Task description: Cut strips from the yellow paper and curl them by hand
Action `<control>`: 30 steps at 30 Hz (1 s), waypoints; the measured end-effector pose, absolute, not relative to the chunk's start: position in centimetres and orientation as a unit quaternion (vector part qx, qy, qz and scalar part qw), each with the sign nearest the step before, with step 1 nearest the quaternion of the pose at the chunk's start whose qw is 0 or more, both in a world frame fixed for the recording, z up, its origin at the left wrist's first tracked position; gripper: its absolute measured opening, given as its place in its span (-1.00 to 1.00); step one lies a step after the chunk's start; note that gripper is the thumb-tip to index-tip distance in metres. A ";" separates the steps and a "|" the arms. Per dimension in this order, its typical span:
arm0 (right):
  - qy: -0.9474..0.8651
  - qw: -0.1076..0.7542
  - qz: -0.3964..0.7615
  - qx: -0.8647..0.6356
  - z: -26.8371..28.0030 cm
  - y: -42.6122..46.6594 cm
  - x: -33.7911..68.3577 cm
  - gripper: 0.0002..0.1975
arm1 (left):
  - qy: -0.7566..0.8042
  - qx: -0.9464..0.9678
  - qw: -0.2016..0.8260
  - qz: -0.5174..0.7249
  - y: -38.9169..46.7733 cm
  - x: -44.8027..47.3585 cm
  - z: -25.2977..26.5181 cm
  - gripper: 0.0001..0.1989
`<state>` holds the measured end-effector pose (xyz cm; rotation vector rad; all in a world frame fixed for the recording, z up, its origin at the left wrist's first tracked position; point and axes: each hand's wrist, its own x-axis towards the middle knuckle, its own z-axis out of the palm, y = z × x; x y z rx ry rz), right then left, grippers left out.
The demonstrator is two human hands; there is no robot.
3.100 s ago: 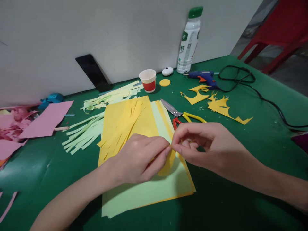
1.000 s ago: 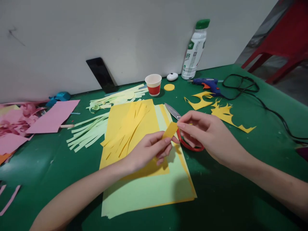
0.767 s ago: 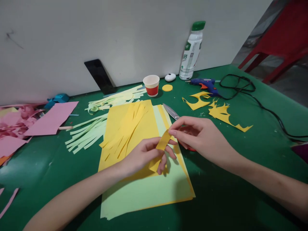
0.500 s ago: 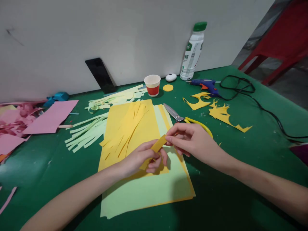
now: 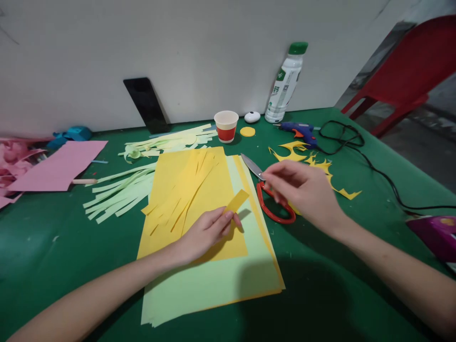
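My left hand (image 5: 210, 230) pinches a short folded strip of yellow paper (image 5: 237, 201), whose free end points up and right. Beneath it lies a yellow sheet (image 5: 156, 190) on pale green sheets (image 5: 199, 297), with thin yellow paper strips (image 5: 192, 190) loose on top. Over the scissors (image 5: 276, 219) hovers my right hand (image 5: 302, 190), its fingers loosely bent and nothing visible in them. The scissors have a red handle loop and a grey blade; the hand covers most of the yellow loop.
Behind are a paper cup (image 5: 226, 132), a white bottle (image 5: 285, 90), a glue gun (image 5: 297, 130) with a black cord, and a leaning phone (image 5: 147, 104). Yellow scraps (image 5: 290, 152) lie right. Green fringed strips (image 5: 124, 197) and pink paper (image 5: 59, 168) lie left. A purple object (image 5: 432, 237) sits far right.
My right hand has let go of the yellow strip and moved right, uncovering the red scissor handle. My left hand still holds the strip. The view has shifted slightly to the right.
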<state>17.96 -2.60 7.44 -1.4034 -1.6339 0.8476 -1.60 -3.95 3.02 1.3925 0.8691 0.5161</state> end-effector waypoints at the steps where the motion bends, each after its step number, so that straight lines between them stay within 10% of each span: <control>1: -0.664 0.399 0.275 -0.570 7.6 -2.3 18.5 -0.89 | 0.375 0.603 0.663 0.236 -3.9 -1.6 2.8 -0.65; 6: -0.759 0.136 0.146 -0.620 6.0 -1.4 21.4 -0.75 | 0.327 0.532 0.736 0.260 -3.3 -1.9 1.6 -0.70; 12: -0.762 0.051 0.143 -0.629 2.8 -1.2 22.0 -0.64 | 0.309 0.502 0.762 0.270 -3.1 -2.2 1.6 -0.70; 21: -0.678 0.062 0.253 -0.687 2.5 0.7 22.0 -0.49 | 0.330 0.485 0.747 0.312 -3.1 -2.2 3.0 -0.72; 30: -0.569 0.232 0.612 -0.497 5.5 -0.1 21.3 -0.63 | 0.350 0.505 0.679 0.401 -2.0 -3.1 6.1 -0.87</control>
